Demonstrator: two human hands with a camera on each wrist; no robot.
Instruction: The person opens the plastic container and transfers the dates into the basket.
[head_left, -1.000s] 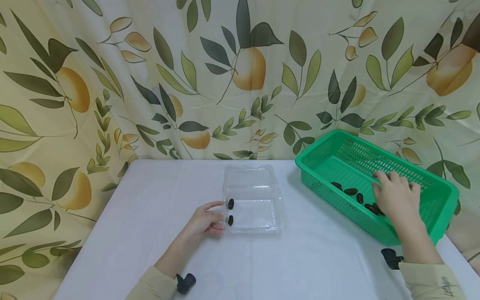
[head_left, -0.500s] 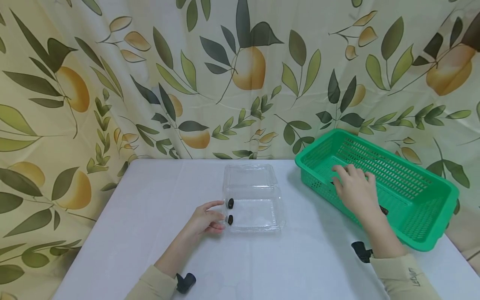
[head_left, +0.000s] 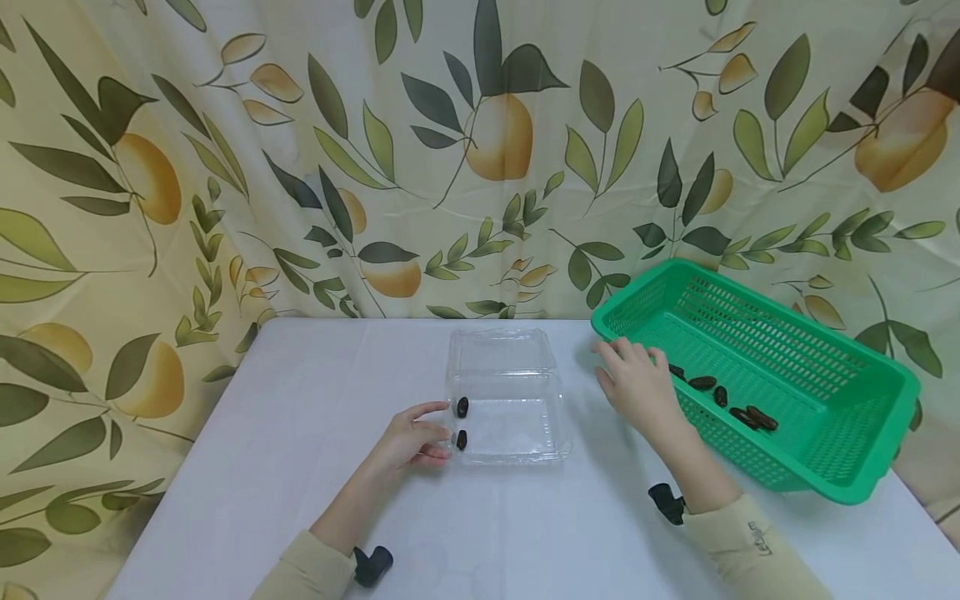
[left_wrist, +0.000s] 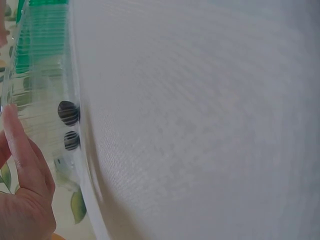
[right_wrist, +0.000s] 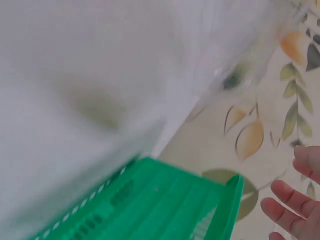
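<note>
A clear plastic clamshell box (head_left: 510,425) lies unfolded on the white table, its lid (head_left: 501,352) at the back. Two dark brown, oblong pieces that look like dates (head_left: 462,407) rest along the box's left side. My left hand (head_left: 411,440) touches that left edge, its fingers fairly straight in the left wrist view. My right hand (head_left: 637,383) hovers over the green basket's (head_left: 825,358) front left rim. Its fingers bend a little; no object shows between the visible fingertips (right_wrist: 282,190) in the right wrist view, but its underside is hidden. Several more dates (head_left: 702,383) lie inside the basket.
The green basket stands angled at the back right of the white-covered table (head_left: 360,367). A curtain (head_left: 495,233) printed with fruit and leaves hangs behind the table. Black wrist mounts (head_left: 372,566) stick out beside both sleeves.
My right hand has moved left from over the basket's right half to its front left rim, uncovering dates in the basket. The left hand and the box stay put.
</note>
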